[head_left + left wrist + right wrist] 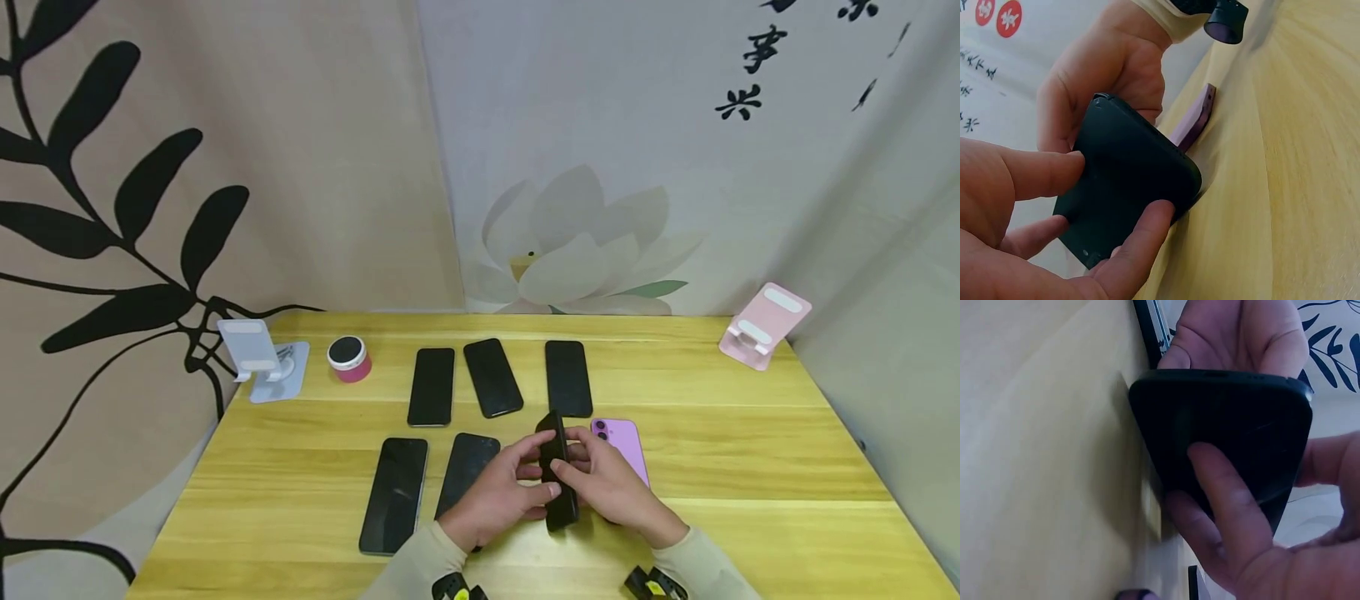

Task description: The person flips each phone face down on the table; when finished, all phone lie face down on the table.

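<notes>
Both hands hold one black phone (562, 510) on edge, tilted, just above the table. My left hand (504, 493) grips it from the left, thumb and fingers on its face in the left wrist view (1125, 175). From the other side my right hand (613, 485) grips it, thumb pressed on the dark surface in the right wrist view (1247, 419). A purple phone (628, 446) lies camera side up, partly behind the right hand. Beside the left hand lies a dark phone (467, 468), its lower end hidden by that hand.
Another black phone (393, 496) lies at the near left. Farther back are three more phones, a left one (431, 387), a slanted middle one (492, 377) and a right one (568, 379). A pale blue phone stand (251, 346), pink jar (349, 360) and pink stand (768, 321) stand near the back edge.
</notes>
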`<state>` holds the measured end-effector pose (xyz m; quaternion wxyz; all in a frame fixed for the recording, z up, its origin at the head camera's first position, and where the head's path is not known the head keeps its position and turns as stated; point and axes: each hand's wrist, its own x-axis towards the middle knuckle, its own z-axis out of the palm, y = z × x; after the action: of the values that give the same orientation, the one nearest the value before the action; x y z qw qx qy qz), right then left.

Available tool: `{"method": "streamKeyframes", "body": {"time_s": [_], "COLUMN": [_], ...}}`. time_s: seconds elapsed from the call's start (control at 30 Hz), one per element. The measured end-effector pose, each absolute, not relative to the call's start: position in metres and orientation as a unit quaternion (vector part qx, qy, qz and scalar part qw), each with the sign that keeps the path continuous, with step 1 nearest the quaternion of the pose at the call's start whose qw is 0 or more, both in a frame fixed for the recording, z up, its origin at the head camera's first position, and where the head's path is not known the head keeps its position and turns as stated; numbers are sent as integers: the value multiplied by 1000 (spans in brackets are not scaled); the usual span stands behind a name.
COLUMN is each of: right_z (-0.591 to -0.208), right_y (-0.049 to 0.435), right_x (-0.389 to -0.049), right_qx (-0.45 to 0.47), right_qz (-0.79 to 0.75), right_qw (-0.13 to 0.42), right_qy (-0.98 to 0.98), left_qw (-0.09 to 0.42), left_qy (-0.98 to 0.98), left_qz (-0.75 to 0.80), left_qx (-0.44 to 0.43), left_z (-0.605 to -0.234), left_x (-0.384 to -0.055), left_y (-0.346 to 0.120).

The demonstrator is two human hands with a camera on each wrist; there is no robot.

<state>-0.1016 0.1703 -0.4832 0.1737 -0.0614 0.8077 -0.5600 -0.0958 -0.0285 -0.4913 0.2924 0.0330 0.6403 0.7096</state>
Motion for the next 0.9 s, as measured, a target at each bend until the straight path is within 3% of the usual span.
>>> {"method": "streamKeyframes", "body": {"time_s": [0.43, 0.9], "right_z": [-473, -458], "right_y": [172, 168], "right_x": [-99, -89], "right_qx": [-78, -105], "right_qz": [-587, -587], "right_qw": [169, 146], "right_qy": [788, 789], "left_qw": [263, 272], "left_qy": [646, 606], "left_qz": [717, 747], "left_qx": [2, -27], "left_z": [-489, -494], "left_x": [-97, -96], "left_y": [-36, -34]}}
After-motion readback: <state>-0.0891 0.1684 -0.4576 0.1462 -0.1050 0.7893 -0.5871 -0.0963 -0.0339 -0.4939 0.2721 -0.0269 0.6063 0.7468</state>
